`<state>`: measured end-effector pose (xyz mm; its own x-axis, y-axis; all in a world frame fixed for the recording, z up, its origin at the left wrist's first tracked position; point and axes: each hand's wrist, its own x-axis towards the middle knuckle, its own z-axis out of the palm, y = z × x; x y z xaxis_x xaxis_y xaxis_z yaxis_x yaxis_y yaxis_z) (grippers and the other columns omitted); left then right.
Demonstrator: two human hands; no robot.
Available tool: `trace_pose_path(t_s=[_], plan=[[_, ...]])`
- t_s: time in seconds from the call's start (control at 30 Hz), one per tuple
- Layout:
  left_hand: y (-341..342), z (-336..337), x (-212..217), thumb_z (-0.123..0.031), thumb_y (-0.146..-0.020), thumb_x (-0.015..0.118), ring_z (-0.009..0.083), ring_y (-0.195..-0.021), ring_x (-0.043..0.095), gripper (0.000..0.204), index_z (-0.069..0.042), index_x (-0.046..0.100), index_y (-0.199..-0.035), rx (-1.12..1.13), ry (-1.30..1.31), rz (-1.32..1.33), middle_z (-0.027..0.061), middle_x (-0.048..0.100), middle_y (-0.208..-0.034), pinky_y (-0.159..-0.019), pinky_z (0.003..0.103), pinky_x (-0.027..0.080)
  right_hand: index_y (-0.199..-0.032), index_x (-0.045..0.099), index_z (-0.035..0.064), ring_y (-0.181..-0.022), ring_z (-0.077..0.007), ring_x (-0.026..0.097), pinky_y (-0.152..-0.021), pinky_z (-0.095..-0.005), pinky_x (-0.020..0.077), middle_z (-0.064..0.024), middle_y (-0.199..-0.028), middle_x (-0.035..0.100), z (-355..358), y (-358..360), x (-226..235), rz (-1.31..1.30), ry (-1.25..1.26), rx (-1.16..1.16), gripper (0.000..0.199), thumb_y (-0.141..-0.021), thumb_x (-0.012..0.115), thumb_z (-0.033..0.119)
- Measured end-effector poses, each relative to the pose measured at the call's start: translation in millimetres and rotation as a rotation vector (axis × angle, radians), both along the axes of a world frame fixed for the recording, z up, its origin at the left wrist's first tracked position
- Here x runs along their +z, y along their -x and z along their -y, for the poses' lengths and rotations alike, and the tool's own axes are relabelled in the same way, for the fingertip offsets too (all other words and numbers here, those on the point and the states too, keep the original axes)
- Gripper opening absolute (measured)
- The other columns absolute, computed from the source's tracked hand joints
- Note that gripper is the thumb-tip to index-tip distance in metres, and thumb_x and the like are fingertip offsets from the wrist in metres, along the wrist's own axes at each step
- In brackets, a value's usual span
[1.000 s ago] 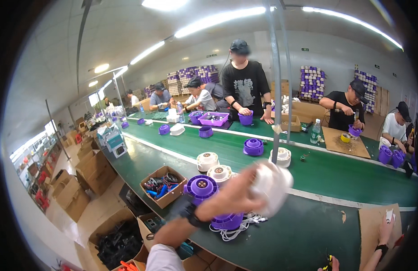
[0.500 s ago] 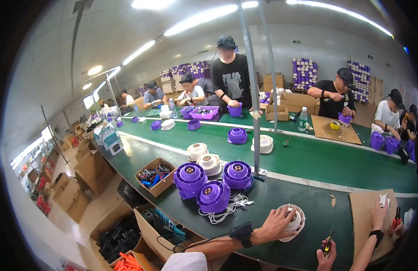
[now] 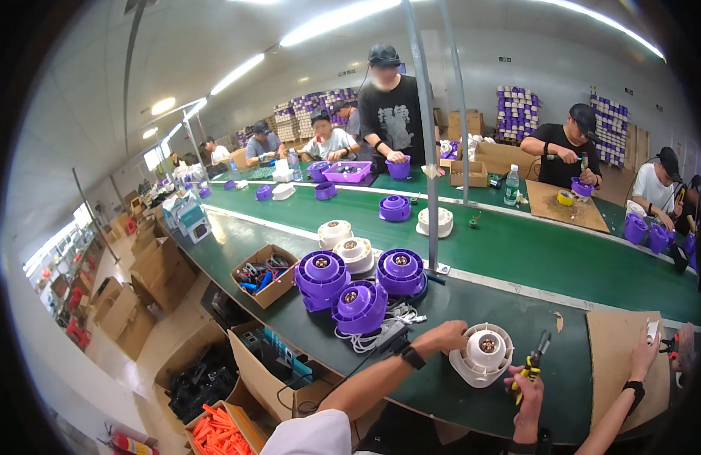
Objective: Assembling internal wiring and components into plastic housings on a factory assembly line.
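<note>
Near edge of the green counter (image 3: 517,250), centre-right: a white housing (image 3: 483,353) sits upright, round, with a stepped dome, a scalloped skirt and a brass-coloured insert showing in its top opening. Left hand (image 3: 447,336) rests curled against the housing's left flank, fingers touching the skirt, steadying it. Right hand (image 3: 526,383) sits just right of it, closed around yellow-handled pliers (image 3: 534,364), whose dark nose points up and away, clear of the housing.

Judgement on the step: the tool work goes best with the left hand holding the skirt flat against the counter so the part cannot spin or tip, and with the pliers coming in from above toward the insert, not from the side where the skirt flares. Left fingers should stay low, out of the pliers' path.

Just left, three purple housings (image 3: 359,284) cluster over a tangle of white cable (image 3: 366,337). Right, a cardboard sheet (image 3: 623,356) lies on the counter, another person's hand over it.
</note>
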<state>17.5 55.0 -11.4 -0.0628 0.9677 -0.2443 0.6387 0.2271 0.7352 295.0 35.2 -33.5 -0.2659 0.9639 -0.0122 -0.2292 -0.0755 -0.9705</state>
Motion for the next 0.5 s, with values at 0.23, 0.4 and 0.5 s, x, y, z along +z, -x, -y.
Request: trace_pose_path(t_s=[0.23, 0.4, 0.5], plan=[[22.4, -4.8, 4.1, -0.012, -0.078, 0.066, 0.0307, -0.062, 0.068, 0.023, 0.008, 0.062, -0.089, 0.105, -0.018, 0.121, 0.0170, 0.066, -0.076, -0.046, 0.038, 0.055, -0.110, 0.063, -0.0002, -0.082, -0.0135, 0.064, -0.072, -0.0272, 0.0496, -0.0055, -0.096, 0.065, -7.9, 20.7, 8.9, -0.104, 0.128, 0.115, 0.031, -0.086, 0.066, 0.020], [17.6, 9.9, 22.1, -0.024, -0.083, 0.066, 0.0178, -0.087, 0.062, 0.042, 0.003, 0.058, -0.116, 0.283, 0.000, 0.398, 0.0082, 0.064, -0.099, -0.076, 0.031, 0.053, -0.103, 0.063, 0.0033, -0.082, -0.0151, 0.063, -0.072, -0.0293, 0.0496, -0.0051, -0.091, 0.063, -21.9, 18.3, 2.6, -0.018, 0.038, 0.128, 0.028, -0.084, 0.065, 0.024], [31.3, 4.1, -0.2, -0.028, -0.088, 0.064, 0.0156, -0.092, 0.061, 0.042, 0.000, 0.055, -0.119, 0.003, 0.211, 0.726, 0.0061, 0.064, -0.101, -0.085, 0.033, 0.051, -0.099, 0.061, 0.0056, -0.083, -0.0141, 0.062, -0.071, -0.0275, 0.0478, -0.0036, -0.090, 0.061, -22.1, 16.8, 9.0, 0.035, 0.046, 0.169, 0.024, -0.084, 0.066, 0.023]])
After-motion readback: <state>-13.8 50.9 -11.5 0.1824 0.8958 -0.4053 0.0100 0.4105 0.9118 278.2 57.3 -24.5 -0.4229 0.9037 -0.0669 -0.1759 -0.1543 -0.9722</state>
